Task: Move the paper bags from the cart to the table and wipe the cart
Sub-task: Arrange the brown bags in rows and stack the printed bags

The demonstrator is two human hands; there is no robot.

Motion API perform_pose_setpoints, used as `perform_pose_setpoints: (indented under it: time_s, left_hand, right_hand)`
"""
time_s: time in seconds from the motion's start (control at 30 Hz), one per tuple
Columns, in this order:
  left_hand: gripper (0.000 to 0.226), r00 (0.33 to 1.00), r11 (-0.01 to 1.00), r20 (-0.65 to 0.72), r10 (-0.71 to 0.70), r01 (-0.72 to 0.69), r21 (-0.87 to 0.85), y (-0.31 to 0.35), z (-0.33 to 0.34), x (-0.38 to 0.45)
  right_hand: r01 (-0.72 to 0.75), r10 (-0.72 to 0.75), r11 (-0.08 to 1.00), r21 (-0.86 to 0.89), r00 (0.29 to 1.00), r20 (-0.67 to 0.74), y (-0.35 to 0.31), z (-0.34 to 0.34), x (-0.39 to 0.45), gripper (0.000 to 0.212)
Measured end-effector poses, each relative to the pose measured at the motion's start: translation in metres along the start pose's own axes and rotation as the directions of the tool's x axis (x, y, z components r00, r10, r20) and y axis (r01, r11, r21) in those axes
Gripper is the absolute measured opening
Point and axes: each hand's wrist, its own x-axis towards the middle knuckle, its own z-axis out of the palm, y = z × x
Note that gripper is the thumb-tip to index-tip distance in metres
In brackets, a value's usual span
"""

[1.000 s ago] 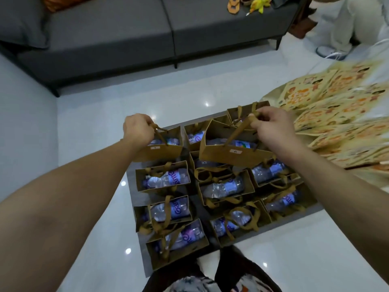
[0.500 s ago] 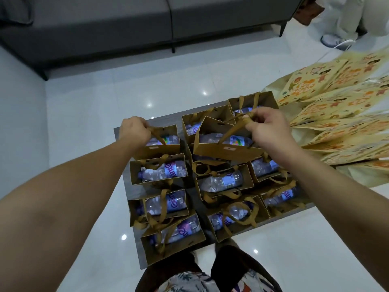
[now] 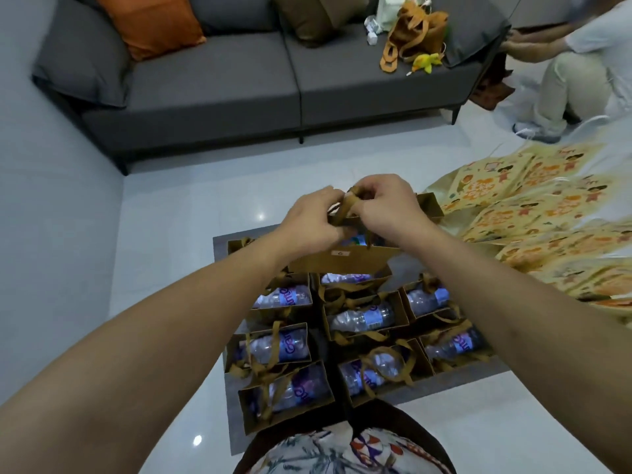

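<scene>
Several small brown paper bags (image 3: 366,316) with ribbon handles, each holding a water bottle, stand in rows on a grey cart platform (image 3: 455,384). One bag (image 3: 342,260) with a small white label is lifted above the far rows. My left hand (image 3: 313,220) and my right hand (image 3: 386,206) are close together above it, both pinching its brown ribbon handles (image 3: 345,210). My forearms hide part of the bags in the far row.
A grey sofa (image 3: 219,87) with an orange cushion and a brown tote stands beyond the cart. Yellow printed bags (image 3: 533,217) lie spread at the right. Another person (image 3: 567,73) crouches at the far right. White tiled floor surrounds the cart.
My left hand let go of the far-left bag's handle and moved right to join my right hand on the lifted bag's handles. The camera tilted up, showing more of the sofa.
</scene>
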Motion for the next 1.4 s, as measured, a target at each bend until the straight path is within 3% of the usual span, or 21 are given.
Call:
perform_pose_setpoints:
  time_s: [0.07,0.13,0.23,0.37,0.43,0.6,0.83,0.97,1.03,1.13,1.3,1.4]
  left_hand:
    - [0.009,0.986,0.994,-0.150,-0.070,0.056,-0.095,0.010,-0.006,-0.003]
    - [0.023,0.948,0.980,-0.273,-0.162,0.122,-0.156,0.015,-0.012,-0.006]
    - [0.027,0.903,0.957,-0.334,-0.272,0.217,-0.194,0.018,-0.018,-0.017]
    - [0.023,0.848,0.935,-0.400,-0.349,0.285,-0.211,0.013,-0.019,-0.029]
    - [0.021,0.821,0.922,-0.420,-0.386,0.334,-0.195,0.009,-0.020,-0.035]
    - [0.034,0.729,0.869,-0.478,-0.490,0.450,-0.206,-0.004,-0.019,-0.051]
    - [0.043,0.604,0.772,-0.490,-0.629,0.561,-0.299,-0.033,-0.002,-0.070]
    - [0.041,0.578,0.759,-0.502,-0.643,0.568,-0.318,-0.042,0.014,-0.076]
    - [0.046,0.585,0.769,-0.505,-0.635,0.541,-0.340,-0.045,0.018,-0.079]
    - [0.049,0.600,0.782,-0.504,-0.621,0.520,-0.344,-0.049,0.019,-0.082]
    - [0.051,0.573,0.758,-0.499,-0.650,0.530,-0.379,-0.053,0.017,-0.088]
    - [0.048,0.572,0.758,-0.501,-0.650,0.533,-0.375,-0.054,0.019,-0.090]
  right_hand:
    - [0.067,-0.067,0.998,0.001,0.998,0.020,-0.005,-0.005,0.000,0.007]
    - [0.119,-0.119,0.993,0.029,0.993,0.024,-0.004,-0.012,0.000,0.013]
    - [0.114,-0.116,0.992,0.055,0.993,0.021,0.020,-0.023,0.004,0.028]
    - [-0.020,0.072,0.971,-0.236,0.975,0.210,0.093,-0.012,0.015,0.031]
    - [-0.020,0.151,0.922,-0.386,0.938,0.312,0.127,0.004,0.018,0.031]
    - [0.051,0.236,0.889,-0.454,0.800,0.551,0.185,0.053,0.025,0.059]
    - [0.155,0.228,0.875,-0.459,0.705,0.672,0.227,0.117,0.067,0.105]
    - [0.189,0.293,0.850,-0.493,0.608,0.738,0.247,0.149,0.085,0.128]
    - [0.136,0.303,0.868,-0.477,0.616,0.727,0.249,0.160,0.090,0.108]
    - [0.090,0.273,0.882,-0.462,0.702,0.658,0.250,0.173,0.092,0.074]
    - [0.094,0.267,0.874,-0.476,0.724,0.635,0.253,0.176,0.084,0.019]
    - [0.041,0.249,0.899,-0.436,0.772,0.585,0.240,0.160,0.074,0.015]
